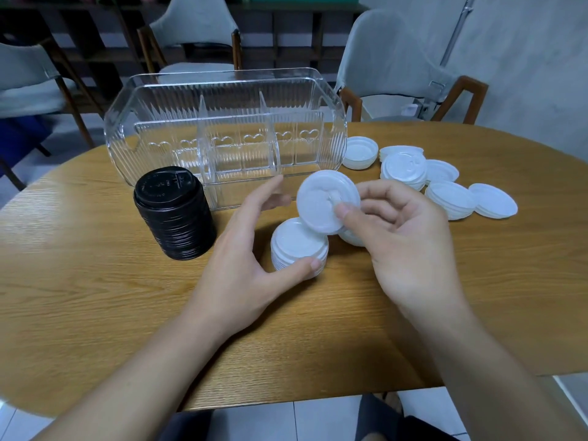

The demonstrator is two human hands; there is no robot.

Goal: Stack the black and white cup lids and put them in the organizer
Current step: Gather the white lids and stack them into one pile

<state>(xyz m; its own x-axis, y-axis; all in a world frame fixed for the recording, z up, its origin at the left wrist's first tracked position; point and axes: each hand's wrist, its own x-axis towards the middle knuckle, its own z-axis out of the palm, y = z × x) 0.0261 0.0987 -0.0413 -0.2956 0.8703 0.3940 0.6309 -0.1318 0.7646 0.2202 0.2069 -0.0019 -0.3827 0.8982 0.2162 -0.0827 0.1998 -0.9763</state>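
1. The white lid (324,202) in hand is thin, round and ridged, tilted on edge just above the short white stack (299,246) near the middle of the table (95,281).
2. The right hand (401,227) pinches that lid between thumb and curled fingers. The left hand (245,249) is spread wide, its thumb touching the stack's near side (steadying it, I judge).
3. Progress looks roughly half done: the black lids (175,214) already stand as one tall stack, just in front of the organizer's left end.
4. Still left: loose white lids (445,183) lie scattered toward the table's right edge, some partly nested.
5. The clear ribbed organizer (226,128), at the far edge, holds nothing in any compartment yet.
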